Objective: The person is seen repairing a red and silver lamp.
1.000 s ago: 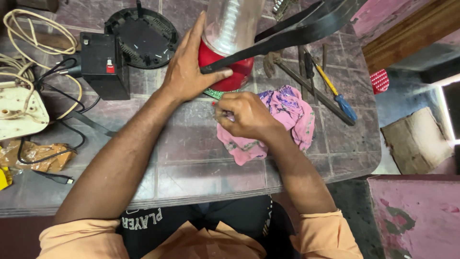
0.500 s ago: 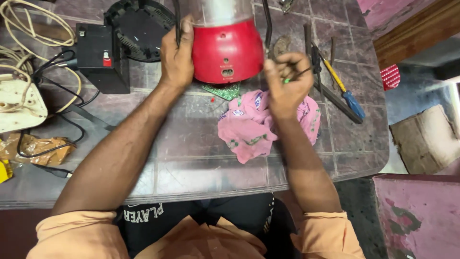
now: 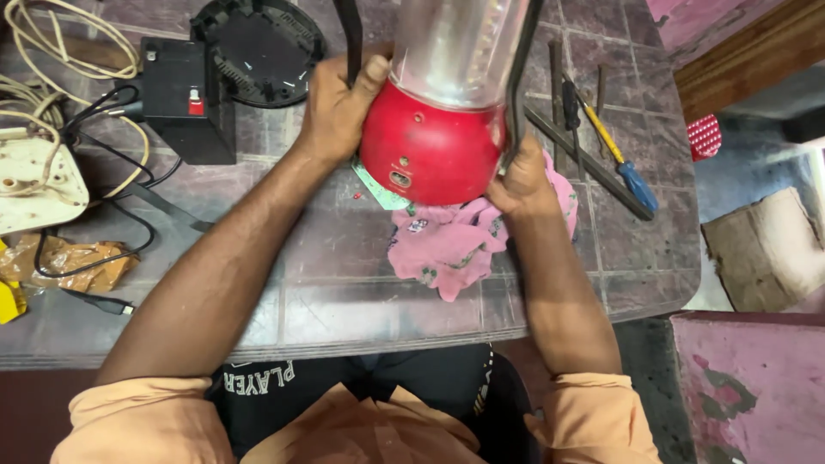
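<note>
Both hands, left hand [image 3: 337,107] and right hand [image 3: 521,179], clasp the red lantern [image 3: 434,129] mid-table [image 3: 344,301].

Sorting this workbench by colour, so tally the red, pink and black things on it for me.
Red: 1, the lantern
Pink: 1, the cloth
Black: 2, the battery box and the round cover
Total: 4

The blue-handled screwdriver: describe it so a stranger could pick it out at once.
On the table, look right of the red lantern held by both hands. Several dark metal tools lie there in a row. The screwdriver is the only one with a yellow shaft and a blue handle.
</note>
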